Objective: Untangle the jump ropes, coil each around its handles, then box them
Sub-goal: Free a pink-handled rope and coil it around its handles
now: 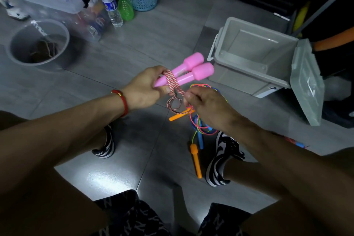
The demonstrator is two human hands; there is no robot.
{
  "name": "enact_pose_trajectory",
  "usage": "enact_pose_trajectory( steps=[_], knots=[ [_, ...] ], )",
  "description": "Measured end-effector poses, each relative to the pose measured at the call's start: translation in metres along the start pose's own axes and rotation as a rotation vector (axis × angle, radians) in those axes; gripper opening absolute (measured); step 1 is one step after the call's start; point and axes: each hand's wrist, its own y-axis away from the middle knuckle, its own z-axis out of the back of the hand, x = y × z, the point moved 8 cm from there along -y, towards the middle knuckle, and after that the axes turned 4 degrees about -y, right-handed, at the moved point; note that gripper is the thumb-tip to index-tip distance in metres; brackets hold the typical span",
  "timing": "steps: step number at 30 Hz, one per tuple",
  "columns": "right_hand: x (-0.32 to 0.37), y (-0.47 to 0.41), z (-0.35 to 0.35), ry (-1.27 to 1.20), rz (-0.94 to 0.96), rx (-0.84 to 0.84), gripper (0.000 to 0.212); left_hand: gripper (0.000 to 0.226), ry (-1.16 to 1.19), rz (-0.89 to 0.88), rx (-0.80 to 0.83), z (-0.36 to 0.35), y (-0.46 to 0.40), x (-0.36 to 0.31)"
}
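Left hand (142,88) grips the narrow ends of the two pink handles (188,70) held side by side, their long axis running up and right toward the open grey box (254,57) on the floor. Right hand (207,105) pinches the red-and-white rope (173,82) just below the few turns already wrapped round the handles; a loose loop hangs between the hands, so winding looks barely begun. The box lies nearer the right hand. Under that hand the other ropes, thin coloured cords (201,126) with orange handles (196,160), lie tangled on the floor, partly hidden.
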Motion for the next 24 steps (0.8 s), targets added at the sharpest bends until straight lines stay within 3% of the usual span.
enact_pose_trajectory(
  steps=[6,11,16,20,22,24],
  knots=[
    [-0.003,0.01,-0.011,-0.713,-0.382,-0.04,0.031,0.038,-0.369,-0.123,-0.123,-0.006,-0.002,-0.014],
    [0.019,0.014,-0.001,-0.786,-0.414,-0.083,0.026,0.047,-0.489,-0.298,-0.172,-0.009,0.004,-0.039],
    [0.025,0.01,0.011,-0.88,-0.397,-0.201,0.022,0.049,-0.766,-0.485,-0.351,-0.015,0.019,-0.072],
    [0.018,0.009,0.024,-0.825,-0.29,-0.34,0.03,0.057,-0.536,-0.471,-0.31,-0.021,0.026,-0.074],
    [0.02,0.007,0.033,-0.783,-0.206,-0.297,0.028,0.065,-0.356,-0.433,-0.2,-0.021,0.028,-0.071],
    [0.027,0.005,0.042,-0.669,-0.107,-0.216,0.026,0.072,-0.025,-0.272,-0.1,-0.012,0.02,-0.061]
  ],
)
